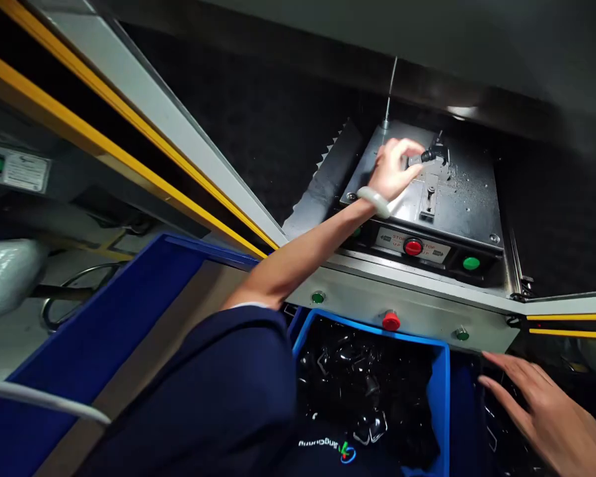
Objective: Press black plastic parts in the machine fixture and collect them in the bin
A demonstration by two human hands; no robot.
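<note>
My left hand (392,169), with a pale bangle (374,201) at the wrist, reaches over the metal plate (377,156) of a machine. Its thumb and fingers close around the near end of a small black plastic part (434,155), which sits at the raised fixture on the plate. Just in front of the fixture stands a small metal block with a bolt (430,195). At the lower right, my right hand (551,404) is open, its thumb and fingers apart. Below its fingertips lie dark, shiny parts, too dim to make out singly.
A blue bin (442,397) full of glossy black parts stands against my front. Red buttons (391,321) and green buttons (471,263) line the machine's front. A yellow-striped frame (129,165) slants along the left. A blue-edged surface (144,291) lies lower left, crossed by a white cable (44,397).
</note>
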